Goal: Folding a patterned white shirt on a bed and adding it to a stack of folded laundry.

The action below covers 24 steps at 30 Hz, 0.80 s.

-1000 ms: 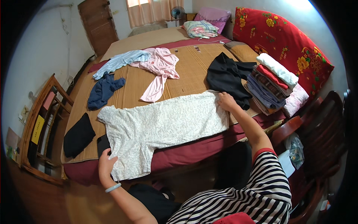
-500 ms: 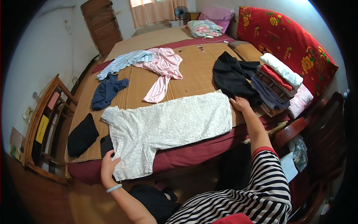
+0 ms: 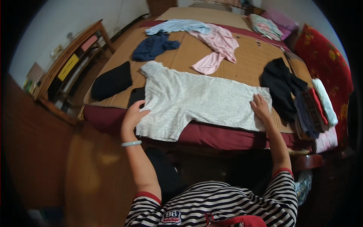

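Note:
A whitish short-sleeved dress point(image 3: 211, 96) with a pale pattern lies flat and sideways along the bed's near edge, its sleeves at the left and its hem at the right. My left hand point(image 3: 133, 115) touches the left edge of the dress by the near sleeve, thumb and fingers apart. Near the hem, my right hand point(image 3: 261, 108) rests flat on the cloth with its fingers stretched out. Partly under my left fingers is a flat black item point(image 3: 137, 96), whose kind I cannot make out.
Around the dress lie a folded black garment point(image 3: 112, 81), a navy garment point(image 3: 153, 47), a light blue striped one point(image 3: 177, 26), a pink top point(image 3: 219, 45) and a black garment point(image 3: 280, 85). A folded clothes stack point(image 3: 312, 109) stands right. A wooden stand point(image 3: 72, 60) is left.
My right hand has gone from beyond the hem's far corner onto the dress near its hem and lies flat there. My left hand stays by the sleeve edge. The view has shifted.

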### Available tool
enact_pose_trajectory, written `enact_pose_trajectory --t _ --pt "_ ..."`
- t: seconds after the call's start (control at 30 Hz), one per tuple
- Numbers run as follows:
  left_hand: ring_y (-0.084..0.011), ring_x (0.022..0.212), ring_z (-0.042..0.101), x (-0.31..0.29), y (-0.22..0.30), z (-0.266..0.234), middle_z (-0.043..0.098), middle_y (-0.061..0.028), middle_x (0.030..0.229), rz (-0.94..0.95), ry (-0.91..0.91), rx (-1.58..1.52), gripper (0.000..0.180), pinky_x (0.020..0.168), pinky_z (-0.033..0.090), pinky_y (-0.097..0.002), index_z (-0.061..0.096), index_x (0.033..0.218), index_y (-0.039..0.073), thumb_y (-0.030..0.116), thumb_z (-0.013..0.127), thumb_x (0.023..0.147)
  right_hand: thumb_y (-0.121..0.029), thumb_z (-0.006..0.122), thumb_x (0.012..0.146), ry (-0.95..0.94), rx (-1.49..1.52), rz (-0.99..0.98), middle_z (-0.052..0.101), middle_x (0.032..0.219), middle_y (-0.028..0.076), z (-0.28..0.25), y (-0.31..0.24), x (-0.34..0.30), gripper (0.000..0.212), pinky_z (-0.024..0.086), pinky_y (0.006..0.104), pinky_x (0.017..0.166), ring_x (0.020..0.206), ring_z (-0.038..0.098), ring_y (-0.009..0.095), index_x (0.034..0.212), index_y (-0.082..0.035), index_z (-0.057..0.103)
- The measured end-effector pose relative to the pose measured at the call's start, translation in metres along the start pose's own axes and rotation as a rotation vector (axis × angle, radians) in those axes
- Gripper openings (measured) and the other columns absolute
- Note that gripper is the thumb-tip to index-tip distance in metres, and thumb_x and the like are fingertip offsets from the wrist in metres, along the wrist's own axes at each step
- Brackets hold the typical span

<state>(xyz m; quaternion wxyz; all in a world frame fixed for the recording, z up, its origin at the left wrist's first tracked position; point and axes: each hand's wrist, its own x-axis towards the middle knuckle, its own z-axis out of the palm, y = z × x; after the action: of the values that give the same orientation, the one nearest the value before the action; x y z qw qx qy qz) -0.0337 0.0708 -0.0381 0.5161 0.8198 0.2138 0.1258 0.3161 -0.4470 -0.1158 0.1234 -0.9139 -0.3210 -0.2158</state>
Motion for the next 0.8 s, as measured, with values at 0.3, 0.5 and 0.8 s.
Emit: enact_pose_trajectory --t 0.3,0.5,0.8 --pt "-0.0092 0.086 0.059 -0.019 0.009 -0.011 0.066 -0.006 0.104 0.027 -0.038 -0.213 0.04 0.076 0.049 -0.0253 0.061 0.126 0.001 0.006 0.065 0.087 -0.021 0.078 0.08 -0.177 0.716 -0.511 0.057 0.132 0.02 -0.067 -0.266 0.007 0.055 0.043 0.0444 0.104 0.122 0.053 0.039 0.128 -0.005 0.057" --pt "-0.0053 0.089 0.055 -0.021 0.019 -0.003 0.066 -0.0003 0.097 0.01 -0.092 -0.31 0.023 0.082 0.044 -0.0223 0.069 0.109 0.001 0.002 0.058 0.089 -0.032 0.077 0.077 -0.287 0.497 -0.868 0.043 0.146 0.019 -0.036 -0.357 -0.023 0.084 0.032 0.0525 0.11 0.135 0.042 0.035 0.147 -0.01 0.037" --pt "-0.0102 0.076 0.066 -0.014 0.009 -0.019 0.069 -0.0045 0.093 -0.148 -0.118 -0.533 0.021 0.067 0.055 -0.0244 0.068 0.109 0.0 0.004 0.055 0.093 -0.029 0.076 0.075 -0.312 0.47 -0.826 0.046 0.142 0.017 -0.03 -0.359 -0.022 0.08 0.035 0.0482 0.108 0.132 0.045 0.034 0.144 -0.009 0.041"
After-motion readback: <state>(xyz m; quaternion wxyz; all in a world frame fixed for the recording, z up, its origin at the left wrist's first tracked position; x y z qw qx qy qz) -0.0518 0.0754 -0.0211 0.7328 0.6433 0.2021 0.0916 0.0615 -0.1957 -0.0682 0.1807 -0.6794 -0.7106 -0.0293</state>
